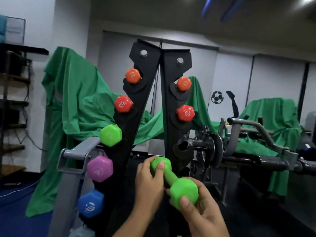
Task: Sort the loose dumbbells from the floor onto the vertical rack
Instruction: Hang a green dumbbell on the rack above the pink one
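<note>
Both hands [201, 212] gripping green dumbbell [176, 182]; rack [167, 103] cradle [183, 147] beside it bare

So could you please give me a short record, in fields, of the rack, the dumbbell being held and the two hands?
rack: black vertical rack, two uprights
left upright: orange, red, green, purple, blue dumbbell ends, top to bottom
right upright: orange and red; empty cradle below
held: green dumbbell, just below that cradle
left hand: grips the far end
right hand: grips the near end
</note>
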Tool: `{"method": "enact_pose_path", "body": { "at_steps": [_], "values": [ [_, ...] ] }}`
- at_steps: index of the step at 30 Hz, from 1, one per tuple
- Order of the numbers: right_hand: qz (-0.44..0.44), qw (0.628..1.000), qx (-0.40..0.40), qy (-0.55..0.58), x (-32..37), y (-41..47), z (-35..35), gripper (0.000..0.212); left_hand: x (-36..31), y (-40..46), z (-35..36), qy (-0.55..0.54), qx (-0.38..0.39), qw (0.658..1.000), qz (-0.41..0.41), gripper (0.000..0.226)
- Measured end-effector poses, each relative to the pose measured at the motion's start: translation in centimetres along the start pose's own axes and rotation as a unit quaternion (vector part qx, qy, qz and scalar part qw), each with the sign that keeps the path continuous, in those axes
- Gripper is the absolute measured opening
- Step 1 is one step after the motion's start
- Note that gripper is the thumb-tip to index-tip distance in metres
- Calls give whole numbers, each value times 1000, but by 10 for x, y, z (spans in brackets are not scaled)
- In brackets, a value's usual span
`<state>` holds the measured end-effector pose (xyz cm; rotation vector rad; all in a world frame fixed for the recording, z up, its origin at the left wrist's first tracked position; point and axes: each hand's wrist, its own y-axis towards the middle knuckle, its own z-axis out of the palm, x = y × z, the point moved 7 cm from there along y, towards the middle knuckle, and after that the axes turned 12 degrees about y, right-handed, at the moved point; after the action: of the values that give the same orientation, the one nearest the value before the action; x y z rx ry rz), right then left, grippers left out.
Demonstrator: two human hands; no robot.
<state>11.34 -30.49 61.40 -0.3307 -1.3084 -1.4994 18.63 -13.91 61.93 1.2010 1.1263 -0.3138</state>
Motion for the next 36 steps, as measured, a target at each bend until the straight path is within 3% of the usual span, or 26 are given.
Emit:
{"method": "enact_pose_path", "body": {
  "at_steps": [2, 7, 10, 13, 16, 18, 23, 28, 34, 36],
  "values": [
    [-32, 999, 3, -9, 21, 0, 9, 63, -17, -6, -3, -71, 22, 997, -2, 28],
    [-105, 993, -18, -53, 59, -6, 24, 80, -61, 1, 4, -152, 66, 985, 41, 18],
    [-112, 989, -22, -97, 73, -4, 26, 76, -92, 16, 8, -87, 75, 990, 87, 23],
    [-137, 981, -58, -121, 79, 4, 19, 54, -103, 32, 1, -85, 48, 990, 105, 22],
    [-157, 973, -79, -152, 70, 14, 9, 49, -85, 58, -7, -72, -2, 995, 73, 15],
    [-170, 967, -80, -170, 58, 20, 9, 53, -67, 72, -6, -67, -13, 997, 33, 28],
    [-232, 917, -87, -312, 36, 29, 7, 70, -51, 80, 28, -77, 89, 993, -5, 53],
    [-236, 897, -97, -360, 43, 47, -16, 67, -55, 76, 41, -7, 136, 990, 49, 45],
    [-224, 893, -143, -364, 52, 86, -49, 50, -55, 77, 39, -31, 157, 986, 40, 50],
    [-227, 897, -140, -353, 53, 91, -49, 49, -57, 76, 40, -34, 160, 986, 41, 40]
  ]
}}
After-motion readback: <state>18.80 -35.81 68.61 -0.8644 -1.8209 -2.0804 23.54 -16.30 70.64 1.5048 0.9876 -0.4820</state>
